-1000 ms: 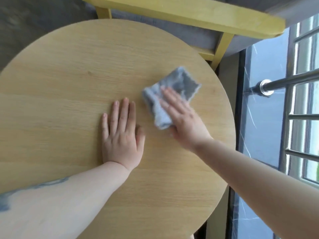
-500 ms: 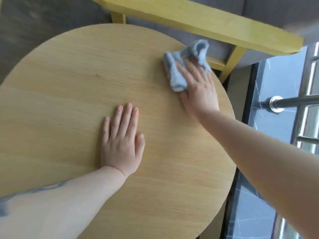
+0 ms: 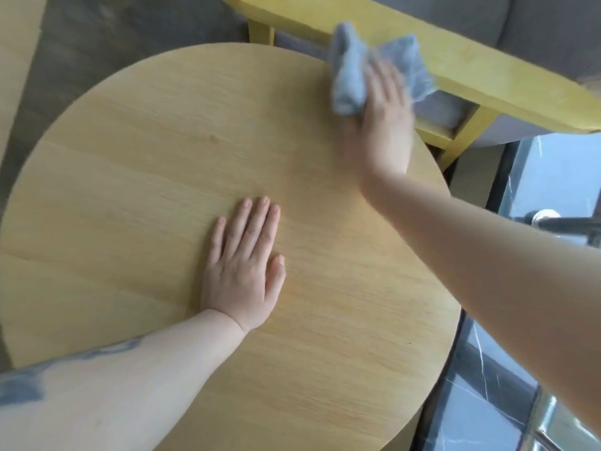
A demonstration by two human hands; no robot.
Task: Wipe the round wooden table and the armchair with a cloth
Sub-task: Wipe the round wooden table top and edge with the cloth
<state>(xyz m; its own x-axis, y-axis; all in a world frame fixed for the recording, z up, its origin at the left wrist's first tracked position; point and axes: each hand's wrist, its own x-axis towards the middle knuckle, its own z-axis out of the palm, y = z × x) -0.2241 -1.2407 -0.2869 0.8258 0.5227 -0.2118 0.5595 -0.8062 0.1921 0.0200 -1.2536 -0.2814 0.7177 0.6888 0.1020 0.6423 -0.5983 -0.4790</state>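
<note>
Cloth [image 3: 349, 79] is carried past the counter [image 3: 146, 164] edge toward the armchair [image 3: 487, 79]; soft, light, best bunched under the right hand [image 3: 383, 115], held flat-fingered. Left hand [image 3: 242, 271] is laid flat, fingers straight.

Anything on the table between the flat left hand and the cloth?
Nothing: the head view shows only bare tabletop between the left hand and the cloth under the right hand.

text: none legible | labels: none | brands: none | numbers: none
</note>
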